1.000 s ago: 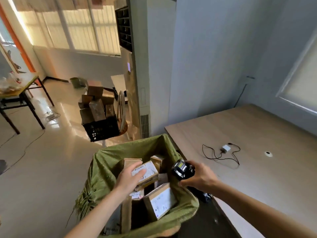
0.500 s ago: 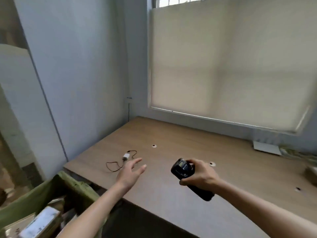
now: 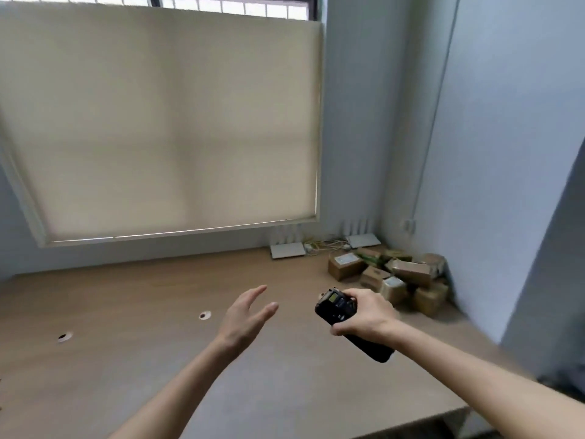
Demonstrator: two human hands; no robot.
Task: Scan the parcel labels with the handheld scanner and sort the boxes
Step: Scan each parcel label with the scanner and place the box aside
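Near the pile of boxes [image 3: 392,275], the scanner [image 3: 346,321] is gripped by the right hand [image 3: 364,316], while the left hand [image 3: 245,316] is held spread and empty, probably for reaching.

scanner [image 3: 345,315]: plain black, small greenish screen | boxes [image 3: 392,277]: brown cardboard w/ white labels | surface [image 3: 126,359]: light wood grain | blind [image 3: 158,122]: cream | walls [image 3: 506,122]: pale blue-grey

Nothing reads: labels on the boxes [image 3: 395,275] and the scanner [image 3: 345,315] screen are blurred.
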